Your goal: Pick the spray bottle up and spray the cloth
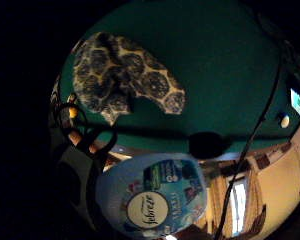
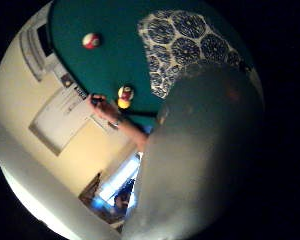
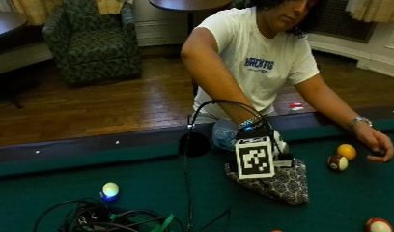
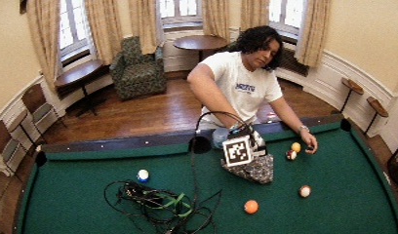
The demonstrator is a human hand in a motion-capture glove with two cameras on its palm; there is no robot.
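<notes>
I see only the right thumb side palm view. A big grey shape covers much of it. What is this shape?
Observer: It is the spray bottle. The little finger side palm view shows its blue label, close to the palm.
Operator: Where is it from the cloth?
Observer: In the outside view it shows between the table's rail and the patterned cloth, which lies bunched on the green felt.
Operator: Are there balls that I miss?
Observer: Yes, the wide outside view shows an orange ball on the felt beyond the cloth.

A games room: green pool table [image 4: 89, 195] with balls, armchair [image 4: 139, 68], curtained windows, wood floor.
</notes>
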